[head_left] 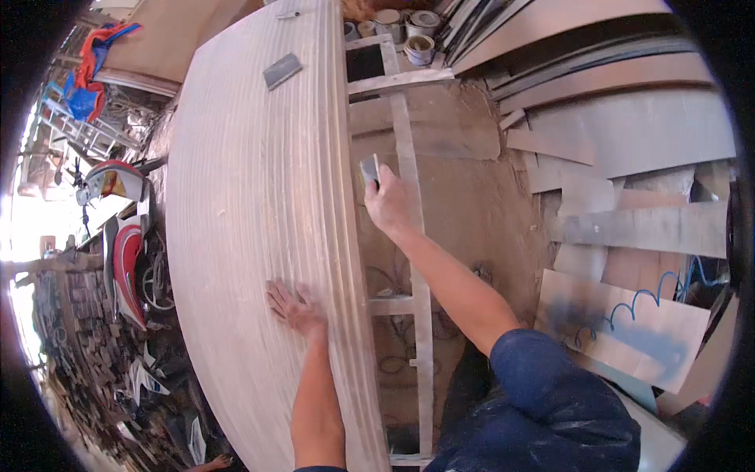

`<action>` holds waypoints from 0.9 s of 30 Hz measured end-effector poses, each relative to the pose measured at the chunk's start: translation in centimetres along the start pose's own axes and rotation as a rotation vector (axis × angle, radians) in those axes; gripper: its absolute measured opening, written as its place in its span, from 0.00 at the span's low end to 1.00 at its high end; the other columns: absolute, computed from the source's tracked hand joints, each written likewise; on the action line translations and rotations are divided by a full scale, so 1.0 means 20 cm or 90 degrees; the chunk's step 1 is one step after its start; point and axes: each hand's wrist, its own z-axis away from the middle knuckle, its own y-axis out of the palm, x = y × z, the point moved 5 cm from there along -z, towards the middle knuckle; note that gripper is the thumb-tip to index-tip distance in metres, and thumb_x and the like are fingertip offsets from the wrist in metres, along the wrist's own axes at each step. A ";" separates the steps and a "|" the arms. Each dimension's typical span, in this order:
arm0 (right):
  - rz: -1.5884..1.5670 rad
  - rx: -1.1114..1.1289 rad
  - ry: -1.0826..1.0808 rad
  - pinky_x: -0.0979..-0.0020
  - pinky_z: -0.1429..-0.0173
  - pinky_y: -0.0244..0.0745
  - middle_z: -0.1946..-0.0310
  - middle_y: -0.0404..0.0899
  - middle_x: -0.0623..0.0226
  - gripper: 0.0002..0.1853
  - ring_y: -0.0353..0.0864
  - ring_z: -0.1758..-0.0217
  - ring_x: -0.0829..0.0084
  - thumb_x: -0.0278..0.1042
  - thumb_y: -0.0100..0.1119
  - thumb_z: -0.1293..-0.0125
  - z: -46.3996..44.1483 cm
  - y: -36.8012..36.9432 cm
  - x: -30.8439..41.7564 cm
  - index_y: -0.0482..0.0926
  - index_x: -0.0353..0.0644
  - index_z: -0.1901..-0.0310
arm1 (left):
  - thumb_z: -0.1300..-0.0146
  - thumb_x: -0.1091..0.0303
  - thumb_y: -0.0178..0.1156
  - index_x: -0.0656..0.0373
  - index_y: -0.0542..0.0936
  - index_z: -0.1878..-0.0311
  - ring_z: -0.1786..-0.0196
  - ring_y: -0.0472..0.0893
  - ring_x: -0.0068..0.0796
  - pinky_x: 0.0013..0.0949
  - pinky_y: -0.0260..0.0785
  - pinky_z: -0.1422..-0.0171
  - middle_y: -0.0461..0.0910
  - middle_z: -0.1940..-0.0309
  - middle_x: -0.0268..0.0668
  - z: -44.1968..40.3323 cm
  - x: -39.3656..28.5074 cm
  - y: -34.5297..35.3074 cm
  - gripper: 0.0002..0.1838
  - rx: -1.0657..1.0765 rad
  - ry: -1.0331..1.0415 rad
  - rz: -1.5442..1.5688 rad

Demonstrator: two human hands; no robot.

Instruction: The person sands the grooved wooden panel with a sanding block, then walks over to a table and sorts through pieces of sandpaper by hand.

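A long pale panel with lengthwise grooves [236, 197] runs through the middle of the view. My left hand [297, 308] rests on it near the right side, fingers spread and slightly blurred. Past the panel's right edge, my right hand [387, 200] is closed around a small flat grey block [370, 167], held over the open frame beside the panel. A dark grey rectangular piece [282, 71] lies on the far part of the panel, and a small metal item [289, 15] lies beyond it.
A wooden frame [423, 315] stands along the panel's right side. Paint cans [419, 49] are at the far end. Boards [629, 134] and a blue coiled hose [635, 303] are on the right. On the left are a red and white motorbike [127, 252] and stacked wood [86, 330].
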 end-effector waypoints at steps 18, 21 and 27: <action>-0.182 -0.166 0.158 0.53 0.56 0.76 0.65 0.80 0.47 0.13 0.82 0.61 0.46 0.29 0.56 0.36 0.54 -0.24 -0.22 0.73 0.36 0.50 | 0.27 0.52 0.47 0.59 0.63 0.27 0.22 0.54 0.47 0.50 0.41 0.21 0.57 0.24 0.42 0.00 0.03 0.04 0.31 -0.038 0.059 -0.014; -0.248 -0.129 0.272 0.63 0.49 0.75 0.62 0.79 0.54 0.14 0.81 0.57 0.58 0.26 0.60 0.38 0.67 -0.33 -0.27 0.73 0.35 0.51 | 0.26 0.51 0.46 0.59 0.61 0.26 0.22 0.54 0.47 0.50 0.42 0.21 0.57 0.23 0.42 0.00 0.04 0.06 0.32 -0.018 0.047 -0.033; -0.483 -0.046 0.361 0.71 0.43 0.72 0.55 0.81 0.63 0.17 0.77 0.51 0.77 0.22 0.56 0.33 0.74 -0.16 -0.34 0.74 0.31 0.43 | 0.25 0.50 0.45 0.58 0.60 0.25 0.22 0.54 0.48 0.51 0.42 0.21 0.56 0.23 0.43 -0.01 0.07 0.10 0.32 -0.019 0.074 -0.034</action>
